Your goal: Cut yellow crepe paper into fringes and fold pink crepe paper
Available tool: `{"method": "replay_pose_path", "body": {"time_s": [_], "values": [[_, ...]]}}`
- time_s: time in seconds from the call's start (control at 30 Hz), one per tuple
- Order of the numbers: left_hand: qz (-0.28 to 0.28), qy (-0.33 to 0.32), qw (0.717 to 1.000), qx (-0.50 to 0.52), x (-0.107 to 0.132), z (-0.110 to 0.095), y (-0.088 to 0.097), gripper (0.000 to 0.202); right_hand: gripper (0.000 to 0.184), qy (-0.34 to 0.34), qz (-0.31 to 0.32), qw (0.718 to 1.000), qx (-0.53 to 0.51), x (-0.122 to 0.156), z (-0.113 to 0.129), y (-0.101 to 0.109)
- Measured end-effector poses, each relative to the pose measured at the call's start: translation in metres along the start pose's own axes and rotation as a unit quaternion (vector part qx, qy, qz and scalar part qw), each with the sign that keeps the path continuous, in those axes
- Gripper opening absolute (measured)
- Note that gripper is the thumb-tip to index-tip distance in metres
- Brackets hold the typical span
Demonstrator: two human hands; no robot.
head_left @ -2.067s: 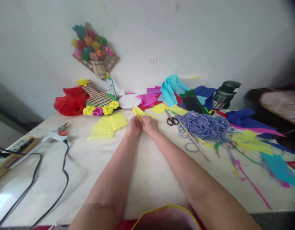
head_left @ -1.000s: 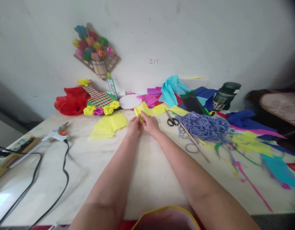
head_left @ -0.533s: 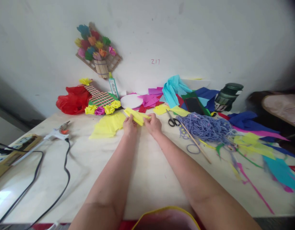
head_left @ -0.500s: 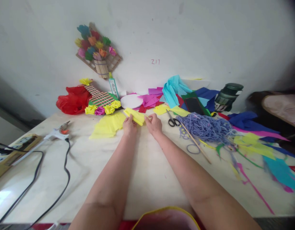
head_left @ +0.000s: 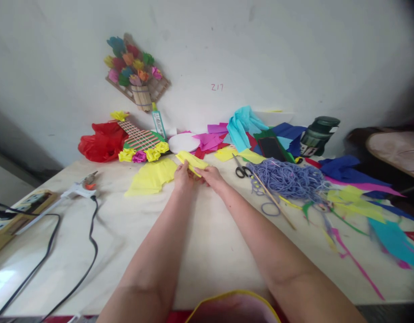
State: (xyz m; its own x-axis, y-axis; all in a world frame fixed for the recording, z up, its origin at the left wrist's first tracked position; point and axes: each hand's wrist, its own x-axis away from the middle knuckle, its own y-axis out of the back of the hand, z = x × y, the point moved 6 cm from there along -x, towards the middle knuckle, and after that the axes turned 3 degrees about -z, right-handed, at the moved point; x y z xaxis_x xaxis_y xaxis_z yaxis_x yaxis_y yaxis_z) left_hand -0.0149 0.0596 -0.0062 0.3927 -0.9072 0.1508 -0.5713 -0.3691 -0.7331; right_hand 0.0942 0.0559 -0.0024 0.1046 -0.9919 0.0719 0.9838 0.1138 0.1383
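Two hands on one piece here: your left hand has the folded yellow paper pinched at its near left edge, and your right hand is gripping the near right end of it. Your right fingertips are partly tucked out of sight, so I can't tell exactly how they sit. The paper is up between your hands over the far half of the table, slanting down toward your right.

Just left of your left hand you've got a loose yellow sheet lying flat, and behind that a guitar-shaped craft with yellow and magenta paper flowers along its lower end. That white oval is right behind what you're holding, kinda near the wall.

Over on your right, the black-handled scissors are lying beside the big tangle of purple yarn, and a thin wooden stick sticks out from it toward you. Way off to your left, well apart from your hands, is the white glue gun, near the power strip.
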Motion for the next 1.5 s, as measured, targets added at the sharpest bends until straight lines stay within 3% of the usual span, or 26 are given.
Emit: {"method": "replay_pose_path", "body": {"time_s": [0.23,0.47,0.6,0.8,0.87,1.03,1.1,1.33,1.5], "values": [[0.007,0.005,1.0,-0.024,0.002,0.005,-0.003,0.011,0.014,-0.001,-0.083,0.995,-0.05,-0.004,-0.006,0.008],[0.061,0.043,0.996,-0.056,0.011,0.015,-0.013,0.012,0.015,0.015,-0.086,0.993,-0.079,-0.007,-0.007,0.011],[0.081,0.028,0.995,-0.058,0.013,0.016,-0.016,0.009,0.016,0.013,-0.086,0.992,-0.096,-0.005,-0.006,0.01],[0.06,0.009,0.998,-0.02,0.007,0.011,-0.012,0.007,0.028,0.045,-0.13,0.969,-0.204,-0.006,-0.002,0.019],[0.065,0.017,0.997,-0.025,0.006,0.011,-0.013,0.008,0.03,0.045,-0.119,0.954,-0.272,-0.008,-0.002,0.02],[0.101,0.04,0.993,-0.04,0.006,0.015,-0.016,0.01,0.023,0.006,-0.015,0.907,-0.42,-0.013,-0.002,0.016],[0.11,0.046,0.991,-0.053,0.006,0.016,-0.016,0.01,0.02,0.002,-0.015,0.895,-0.445,-0.013,-0.003,0.018],[0.101,0.053,0.977,-0.18,-0.001,0.019,-0.007,0.012,0.026,0.114,-0.142,0.861,-0.474,-0.018,0.001,0.05],[0.089,0.026,0.963,-0.253,-0.008,0.017,0.0,0.018,0.023,0.094,-0.241,0.857,-0.445,-0.022,-0.006,0.077]]}}
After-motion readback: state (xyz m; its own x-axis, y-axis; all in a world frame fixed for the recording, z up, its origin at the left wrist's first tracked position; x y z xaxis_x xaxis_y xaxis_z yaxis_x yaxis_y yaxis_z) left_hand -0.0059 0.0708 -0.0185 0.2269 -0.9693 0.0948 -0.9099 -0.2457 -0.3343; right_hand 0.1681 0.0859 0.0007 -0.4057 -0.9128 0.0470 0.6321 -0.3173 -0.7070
